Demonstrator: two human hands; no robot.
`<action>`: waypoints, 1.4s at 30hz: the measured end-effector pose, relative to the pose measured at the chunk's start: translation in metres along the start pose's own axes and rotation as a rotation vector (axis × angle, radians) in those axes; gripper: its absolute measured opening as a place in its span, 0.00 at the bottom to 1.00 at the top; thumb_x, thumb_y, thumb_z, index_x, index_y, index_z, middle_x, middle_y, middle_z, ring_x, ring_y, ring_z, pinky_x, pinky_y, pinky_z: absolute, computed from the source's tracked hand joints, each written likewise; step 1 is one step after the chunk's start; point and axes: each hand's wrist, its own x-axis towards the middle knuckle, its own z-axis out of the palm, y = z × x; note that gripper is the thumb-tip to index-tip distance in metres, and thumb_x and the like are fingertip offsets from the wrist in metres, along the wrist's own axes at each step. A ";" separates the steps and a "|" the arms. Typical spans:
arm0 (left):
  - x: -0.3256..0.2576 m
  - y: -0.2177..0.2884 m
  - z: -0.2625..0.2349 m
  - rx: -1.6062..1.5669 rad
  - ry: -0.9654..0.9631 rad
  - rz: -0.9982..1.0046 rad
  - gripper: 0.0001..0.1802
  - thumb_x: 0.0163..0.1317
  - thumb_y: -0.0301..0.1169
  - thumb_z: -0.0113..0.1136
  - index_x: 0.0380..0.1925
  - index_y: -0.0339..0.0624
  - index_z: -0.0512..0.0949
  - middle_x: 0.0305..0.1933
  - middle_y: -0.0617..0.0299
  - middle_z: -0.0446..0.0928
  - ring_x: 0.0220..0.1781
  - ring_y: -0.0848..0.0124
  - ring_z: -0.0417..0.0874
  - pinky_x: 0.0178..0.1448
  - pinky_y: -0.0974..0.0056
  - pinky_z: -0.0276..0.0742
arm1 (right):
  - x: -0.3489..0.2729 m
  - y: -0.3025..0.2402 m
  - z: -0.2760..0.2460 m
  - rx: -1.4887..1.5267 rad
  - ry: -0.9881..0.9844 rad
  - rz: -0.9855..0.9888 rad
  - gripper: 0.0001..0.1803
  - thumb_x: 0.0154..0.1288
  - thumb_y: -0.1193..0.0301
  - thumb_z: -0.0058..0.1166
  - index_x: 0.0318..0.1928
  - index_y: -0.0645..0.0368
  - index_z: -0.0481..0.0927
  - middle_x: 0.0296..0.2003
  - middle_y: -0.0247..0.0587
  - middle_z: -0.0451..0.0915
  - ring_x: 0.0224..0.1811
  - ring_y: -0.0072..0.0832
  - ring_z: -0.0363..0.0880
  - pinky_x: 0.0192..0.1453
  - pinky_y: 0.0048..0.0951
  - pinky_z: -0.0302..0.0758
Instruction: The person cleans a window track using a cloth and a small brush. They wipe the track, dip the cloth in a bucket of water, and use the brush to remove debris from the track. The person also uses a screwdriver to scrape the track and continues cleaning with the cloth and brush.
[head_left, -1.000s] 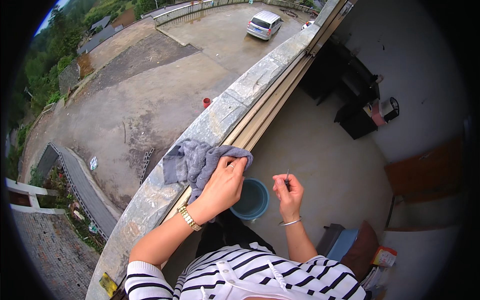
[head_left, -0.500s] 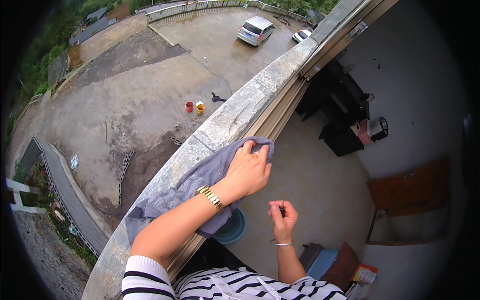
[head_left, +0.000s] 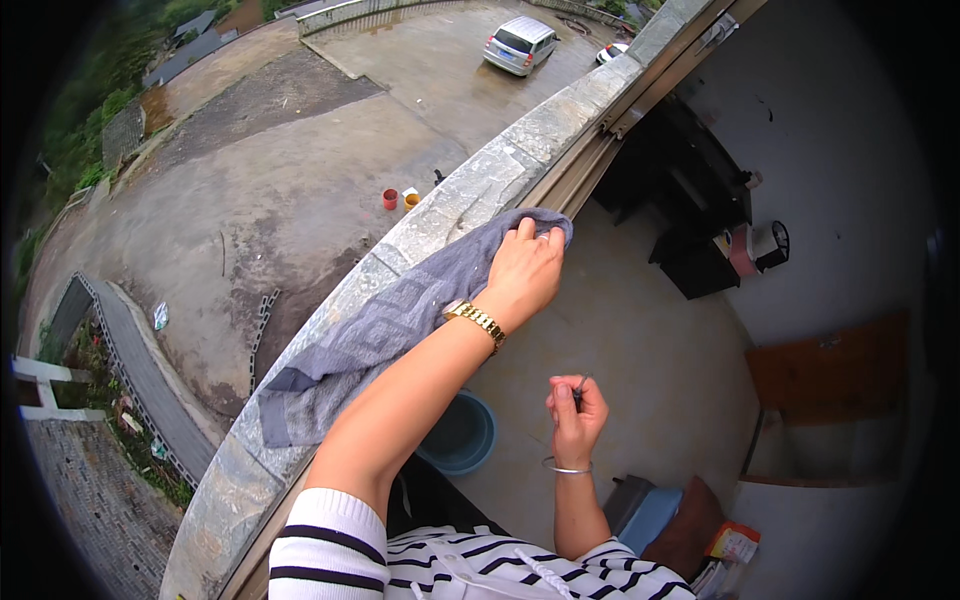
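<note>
From the left, one grey cloth (head_left: 370,340) lay draped along the stone ledge (head_left: 470,200) of the balcony wall, its long axis running from about seven o'clock, where its loose end hung near the lower ledge, up to about one o'clock, where its far end sat under the left hand (head_left: 525,270). That hand was pressed flat on the cloth's upper end, fingers spread over it and curling at the fold, grasping the fabric against the stone; one gold watch (head_left: 475,320) circled its wrist. The bulk of the cloth therefore lay back from the left hand at seven o'clock, along the forearm.

Below the ledge, on the balcony floor, stood one blue bucket (head_left: 460,435), between the two arms.

Further right, the right hand (head_left: 575,405) was held well apart from the cloth, at about five o'clock from the left hand, clenched around one small thin dark object, too small to identify. One thin bangle (head_left: 565,467) sat at its wrist. The left hand was plainly nearer the cloth, touching it.
</note>
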 end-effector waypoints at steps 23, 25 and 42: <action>-0.431 0.084 -0.204 0.305 0.017 -0.293 0.11 0.55 0.33 0.62 0.23 0.42 0.70 0.20 0.59 0.74 0.33 0.61 0.74 0.40 0.58 0.70 | -0.141 -0.077 0.082 0.180 -0.522 -0.232 0.06 0.68 0.73 0.59 0.37 0.65 0.81 0.26 0.31 0.78 0.26 0.14 0.72 0.29 0.16 0.68; -0.470 0.091 -0.223 0.345 0.008 -0.357 0.12 0.54 0.33 0.63 0.21 0.42 0.71 0.19 0.59 0.74 0.32 0.61 0.74 0.39 0.58 0.71 | -0.159 -0.077 0.084 0.180 -0.562 -0.247 0.05 0.67 0.74 0.60 0.38 0.64 0.82 0.24 0.29 0.77 0.23 0.13 0.71 0.28 0.15 0.66; -0.582 0.146 -0.358 -0.937 1.185 -0.167 0.38 0.52 0.33 0.75 0.62 0.40 0.67 0.52 0.56 0.79 0.54 0.63 0.82 0.61 0.56 0.78 | -0.271 -0.141 0.235 0.146 -1.420 -0.590 0.18 0.66 0.69 0.58 0.56 0.57 0.79 0.45 0.46 0.80 0.47 0.39 0.79 0.51 0.32 0.75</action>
